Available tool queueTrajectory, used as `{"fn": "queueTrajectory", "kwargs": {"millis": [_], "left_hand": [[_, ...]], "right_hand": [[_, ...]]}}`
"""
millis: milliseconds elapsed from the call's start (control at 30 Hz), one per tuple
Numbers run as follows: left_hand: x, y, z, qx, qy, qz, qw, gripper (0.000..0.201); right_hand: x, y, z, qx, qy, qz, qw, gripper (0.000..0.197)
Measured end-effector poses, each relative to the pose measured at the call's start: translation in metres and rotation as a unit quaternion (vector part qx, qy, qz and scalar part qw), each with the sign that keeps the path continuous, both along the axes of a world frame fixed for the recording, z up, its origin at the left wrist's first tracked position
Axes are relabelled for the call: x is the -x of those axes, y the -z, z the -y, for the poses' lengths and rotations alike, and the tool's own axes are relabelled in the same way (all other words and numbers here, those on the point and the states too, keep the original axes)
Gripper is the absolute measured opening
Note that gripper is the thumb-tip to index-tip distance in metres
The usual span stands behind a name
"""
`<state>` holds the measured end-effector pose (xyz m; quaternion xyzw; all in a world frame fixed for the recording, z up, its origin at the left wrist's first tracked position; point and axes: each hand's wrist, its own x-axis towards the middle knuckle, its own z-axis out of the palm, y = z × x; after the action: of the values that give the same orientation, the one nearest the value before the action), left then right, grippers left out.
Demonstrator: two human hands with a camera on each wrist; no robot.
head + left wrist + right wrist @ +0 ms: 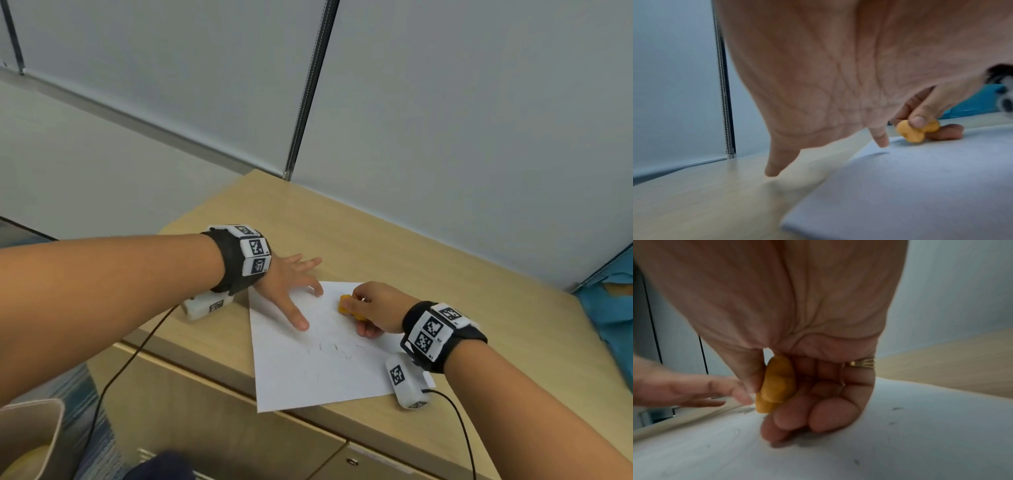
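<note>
A white sheet of paper with faint pencil marks lies on the wooden cabinet top. My left hand is spread flat with straight fingers, pressing the sheet's upper left part; the outer fingers rest on the wood. My right hand pinches a small orange eraser between thumb and fingers and holds its lower end on the paper. The left wrist view shows the eraser under the right thumb. In the right wrist view the eraser touches the sheet beside grey marks.
A grey partition wall runs close behind the cabinet. Blue cloth lies at the right edge. Black cables hang from both wrist units over the front edge. A beige container stands lower left on the floor side.
</note>
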<state>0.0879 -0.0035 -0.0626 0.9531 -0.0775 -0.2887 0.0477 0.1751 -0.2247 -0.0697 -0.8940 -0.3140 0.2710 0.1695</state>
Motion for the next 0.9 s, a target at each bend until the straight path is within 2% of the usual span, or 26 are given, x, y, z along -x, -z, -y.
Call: {"fn": "queueTrajectory", "kwargs": {"millis": [100, 200, 300, 400, 567, 767, 833, 900], "left_hand": [[-0.018, 0.002, 0.005, -0.019, 0.018, 0.017, 1.000, 0.108], [-0.025, 0.019, 0.006, -0.049, 0.048, 0.005, 0.998, 0.117], [-0.028, 0.028, 0.004, -0.062, 0.058, 0.006, 0.996, 0.124], [-0.030, 0.032, 0.003, -0.075, 0.056, 0.004, 0.996, 0.128], [-0.033, 0.032, 0.004, -0.090, 0.065, 0.007, 0.994, 0.128], [-0.030, 0.033, 0.004, -0.068, 0.054, 0.016, 0.996, 0.122], [-0.030, 0.032, 0.004, -0.076, 0.058, 0.012, 0.995, 0.122], [-0.031, 0.032, 0.004, -0.079, 0.057, 0.006, 0.995, 0.124]], "right_hand": [[0.004, -0.002, -0.003, 0.039, -0.038, 0.045, 0.997, 0.034], [0.007, 0.000, -0.005, 0.072, -0.071, 0.098, 0.990, 0.043], [0.008, 0.003, -0.009, 0.123, -0.134, 0.188, 0.965, 0.045], [0.010, 0.003, -0.016, 0.157, -0.155, 0.242, 0.945, 0.043], [0.040, 0.012, -0.037, 0.100, -0.221, 0.217, 0.946, 0.034], [0.012, 0.000, -0.042, 0.168, -0.176, 0.263, 0.933, 0.042], [0.025, 0.004, -0.049, 0.177, -0.212, 0.272, 0.922, 0.041], [0.036, 0.010, -0.050, 0.152, -0.250, 0.238, 0.926, 0.037]]}}
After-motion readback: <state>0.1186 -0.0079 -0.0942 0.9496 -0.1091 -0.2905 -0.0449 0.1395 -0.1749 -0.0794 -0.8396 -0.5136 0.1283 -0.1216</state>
